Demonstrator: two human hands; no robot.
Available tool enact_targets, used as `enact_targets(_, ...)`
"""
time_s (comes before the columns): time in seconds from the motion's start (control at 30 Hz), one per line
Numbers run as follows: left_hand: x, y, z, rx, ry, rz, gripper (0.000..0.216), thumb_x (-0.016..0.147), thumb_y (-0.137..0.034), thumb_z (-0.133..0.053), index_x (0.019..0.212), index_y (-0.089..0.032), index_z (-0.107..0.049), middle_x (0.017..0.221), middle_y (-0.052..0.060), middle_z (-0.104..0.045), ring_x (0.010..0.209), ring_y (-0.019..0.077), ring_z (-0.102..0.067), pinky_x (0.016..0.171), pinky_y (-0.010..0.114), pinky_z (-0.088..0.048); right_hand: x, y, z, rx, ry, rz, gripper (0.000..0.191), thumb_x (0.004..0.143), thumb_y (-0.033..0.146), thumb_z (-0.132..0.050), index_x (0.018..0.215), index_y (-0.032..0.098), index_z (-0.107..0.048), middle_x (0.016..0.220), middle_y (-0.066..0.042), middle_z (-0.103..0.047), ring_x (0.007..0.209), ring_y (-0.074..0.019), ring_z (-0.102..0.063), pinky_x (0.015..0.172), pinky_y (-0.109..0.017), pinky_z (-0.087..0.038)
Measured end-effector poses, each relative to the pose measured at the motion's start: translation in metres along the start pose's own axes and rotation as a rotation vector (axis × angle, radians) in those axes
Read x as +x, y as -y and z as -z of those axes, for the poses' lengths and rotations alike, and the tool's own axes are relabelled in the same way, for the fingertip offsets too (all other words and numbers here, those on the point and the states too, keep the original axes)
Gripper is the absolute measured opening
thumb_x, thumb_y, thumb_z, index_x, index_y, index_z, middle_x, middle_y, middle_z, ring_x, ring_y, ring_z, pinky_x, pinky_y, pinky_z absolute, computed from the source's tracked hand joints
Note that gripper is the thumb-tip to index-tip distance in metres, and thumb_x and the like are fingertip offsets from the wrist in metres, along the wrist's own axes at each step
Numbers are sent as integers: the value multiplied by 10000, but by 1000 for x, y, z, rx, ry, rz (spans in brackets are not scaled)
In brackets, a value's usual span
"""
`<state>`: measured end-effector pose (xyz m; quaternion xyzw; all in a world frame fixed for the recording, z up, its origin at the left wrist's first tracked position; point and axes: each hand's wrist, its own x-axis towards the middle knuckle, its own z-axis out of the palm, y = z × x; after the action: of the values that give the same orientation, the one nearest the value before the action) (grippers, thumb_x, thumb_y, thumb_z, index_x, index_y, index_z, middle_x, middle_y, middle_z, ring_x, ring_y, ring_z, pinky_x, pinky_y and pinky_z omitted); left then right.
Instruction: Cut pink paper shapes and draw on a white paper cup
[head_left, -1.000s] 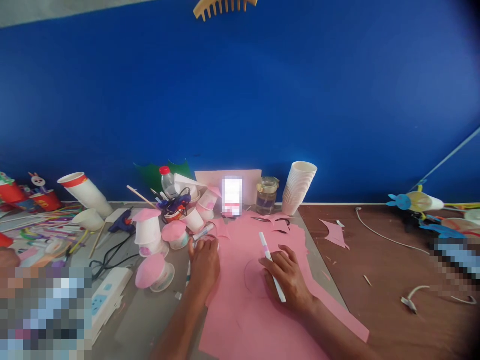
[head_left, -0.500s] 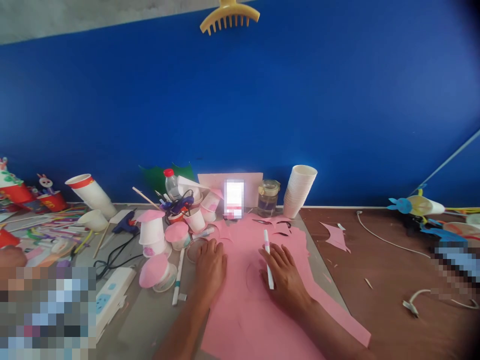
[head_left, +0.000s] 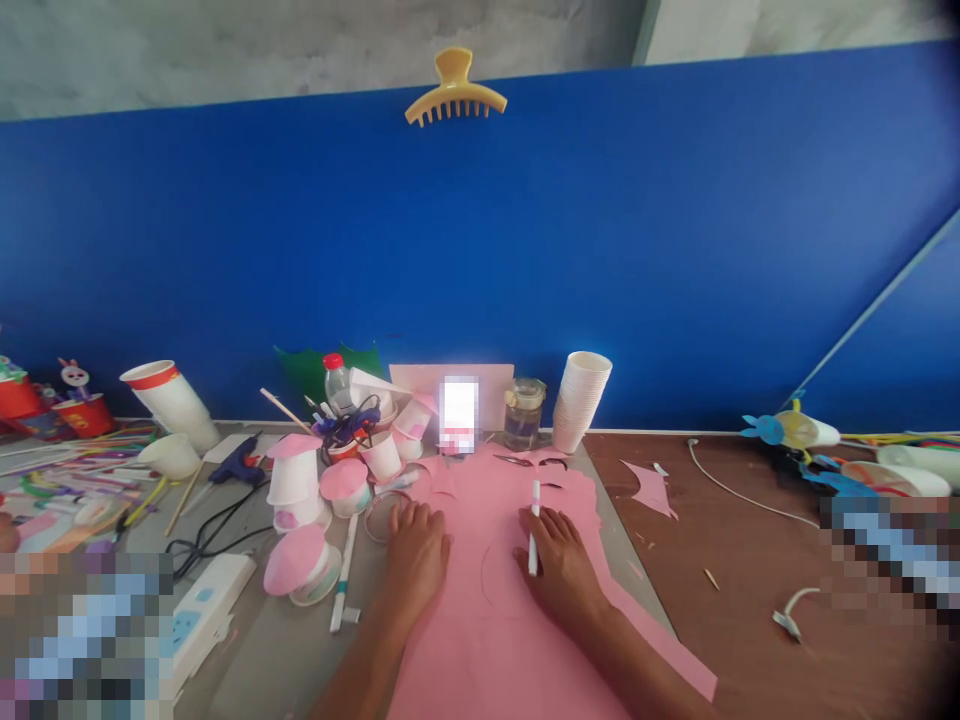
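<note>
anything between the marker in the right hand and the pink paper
Nothing visible. The right hand rests directly on the pink paper, holding the marker. The left hand lies flat on the sheet further left, clear of the marker.

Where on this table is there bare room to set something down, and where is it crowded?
Bare brown tabletop lies right of the pink sheet, nearer than the pink scrap and white cable. A grey strip is free between the power strip and the left forearm. Crowded: the paper cups behind the left hand and the straws far left.
</note>
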<state>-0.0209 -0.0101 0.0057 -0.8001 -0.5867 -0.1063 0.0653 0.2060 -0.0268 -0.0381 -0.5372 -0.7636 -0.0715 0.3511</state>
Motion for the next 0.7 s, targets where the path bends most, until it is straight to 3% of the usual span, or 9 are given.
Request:
enact_targets(0.13,-1,0,-6,-31,-36,-53,191,904,-210,-447,988,-202,-619,1057,90,-655,1173,308,-515,1085,587,-209,-1,-3,-4,175,-51,-47,445,773,120,-552,1215,173,-542,1002,-133,-675,939,-296,-643,785,-463,-561)
enact_targets(0.4,-2,-4,-9,-134,-48,-59,277,896,-191,-452,1113,-196,-624,1221,115,-646,1232,336,-508,1086,615,-229,3,-11,-5,453,-281,-304,331,819,192,-546,1148,225,-561,974,-77,-708,849,-240,-705,640,-330,-572)
enact_targets(0.57,1,7,-32,-243,-149,-33,285,881,-186,-446,1093,-213,-636,1215,108,-661,1214,313,-539,1088,604,-271,5,-12,-1,630,-246,-410,291,783,186,-559,1065,210,-628,1000,-102,-725,908,-265,-697,750,-391,-564)
enact_targets(0.7,9,17,-48,-576,-323,95,356,840,-260,-505,1173,-167,-588,1253,168,-624,1224,325,-536,1085,550,-344,13,-15,11,827,-226,-625,270,748,291,-631,1005,215,-662,1037,-89,-717,1004,-279,-666,877,-416,-518)
